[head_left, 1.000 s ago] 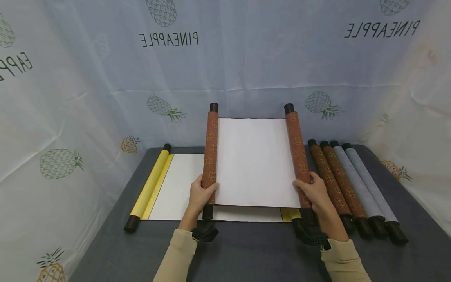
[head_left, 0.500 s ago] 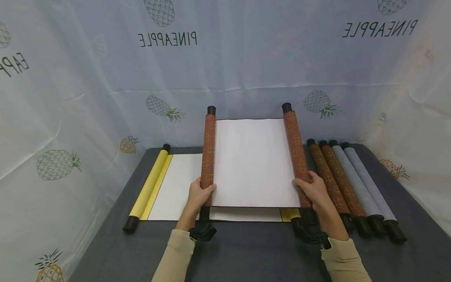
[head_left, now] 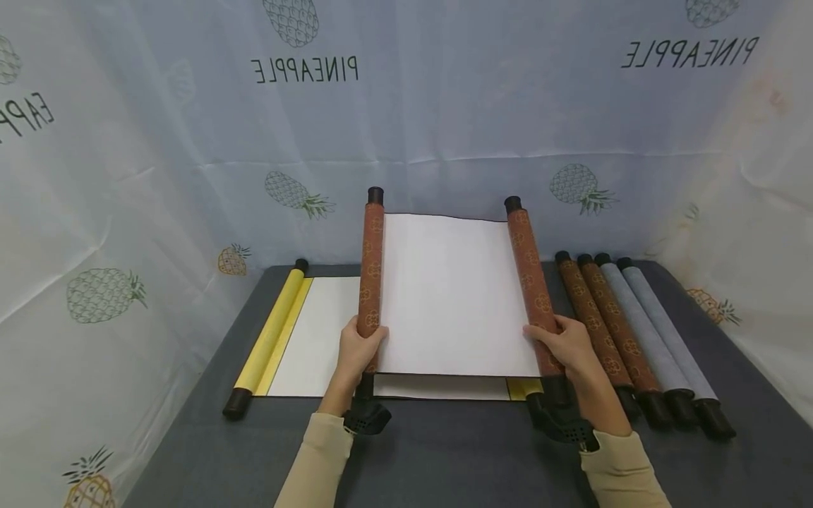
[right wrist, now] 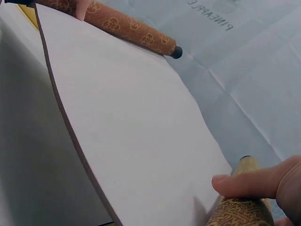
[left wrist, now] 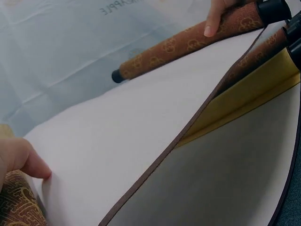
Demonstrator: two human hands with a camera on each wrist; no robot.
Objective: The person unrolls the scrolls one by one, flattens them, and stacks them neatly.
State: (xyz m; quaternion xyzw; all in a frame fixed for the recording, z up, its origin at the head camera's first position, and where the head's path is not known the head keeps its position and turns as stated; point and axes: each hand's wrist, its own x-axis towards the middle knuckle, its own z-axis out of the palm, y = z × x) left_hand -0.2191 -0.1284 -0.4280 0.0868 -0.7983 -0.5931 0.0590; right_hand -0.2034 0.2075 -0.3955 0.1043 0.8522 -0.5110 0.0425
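Note:
I hold a brown patterned scroll, partly unrolled, tilted up above the table, its white sheet [head_left: 454, 293] stretched between two rolls. My left hand [head_left: 358, 349] grips the left roll [head_left: 370, 275] near its lower end. My right hand [head_left: 562, 346] grips the right roll [head_left: 530, 282] the same way. In the left wrist view my thumb [left wrist: 21, 157] presses the sheet [left wrist: 131, 127] and the far roll [left wrist: 188, 44] shows. The right wrist view shows my thumb [right wrist: 254, 181] on the sheet [right wrist: 136, 122] and the far roll [right wrist: 127, 28].
A yellow scroll [head_left: 269, 331] lies unrolled flat on the dark table [head_left: 457, 458] beneath the held one. Several rolled scrolls, two brown [head_left: 600, 324] and two grey [head_left: 657, 331], lie side by side at the right. Pineapple-print cloth [head_left: 444, 106] walls the back and sides.
The held scroll has shifted slightly left and its far end has dipped a little on the right; both hands keep the same grip.

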